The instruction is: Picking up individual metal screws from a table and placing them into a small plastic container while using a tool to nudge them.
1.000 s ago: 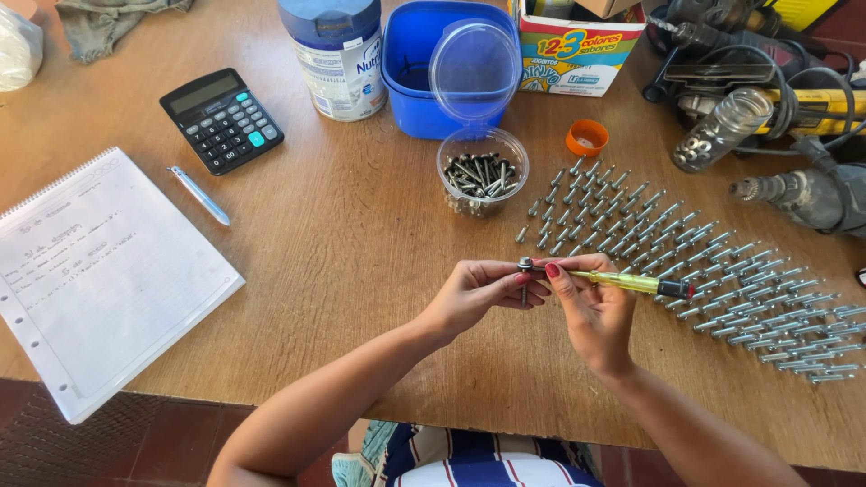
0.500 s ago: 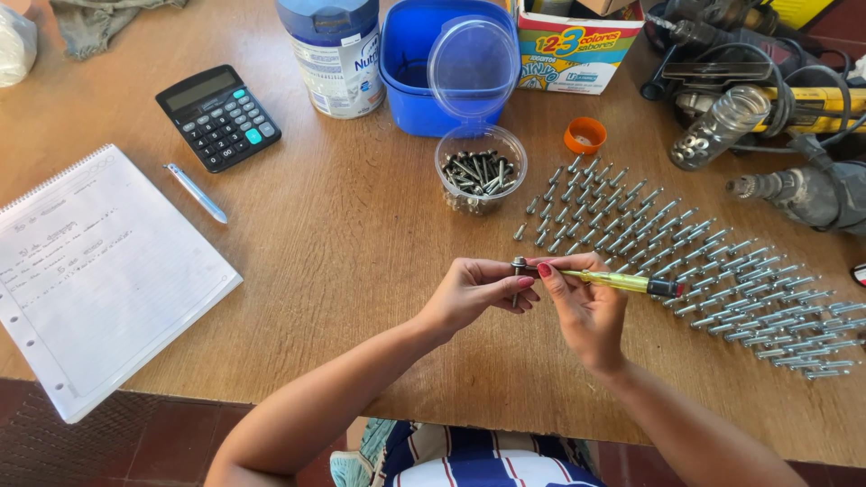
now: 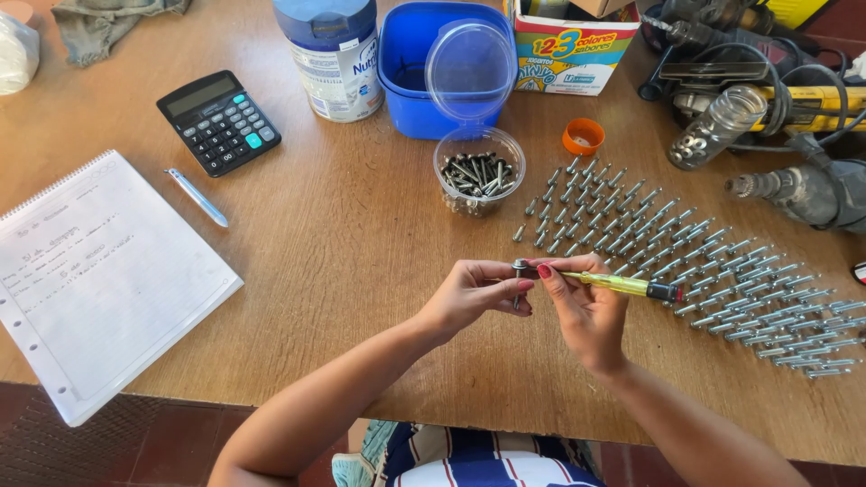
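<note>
My left hand (image 3: 474,293) pinches a small metal screw (image 3: 519,271) by its head end, just above the wooden table (image 3: 361,252). My right hand (image 3: 586,307) grips a yellow-green screwdriver (image 3: 622,285) whose tip meets the screw; its dark end points right. Both hands are close together near the table's front edge. To the right lie rows of several screws (image 3: 704,271) laid side by side. A clear round tub of loose screws (image 3: 478,173) stands behind the hands.
A spiral notebook (image 3: 90,271), a pen (image 3: 197,197) and a black calculator (image 3: 218,122) lie at left. A white can (image 3: 334,54), blue tub (image 3: 424,54), colourful box (image 3: 573,41), orange cap (image 3: 583,137) and power drills (image 3: 794,135) fill the back.
The hands stay in nearly the same spot with the screw and screwdriver; only slight finger movement shows.
</note>
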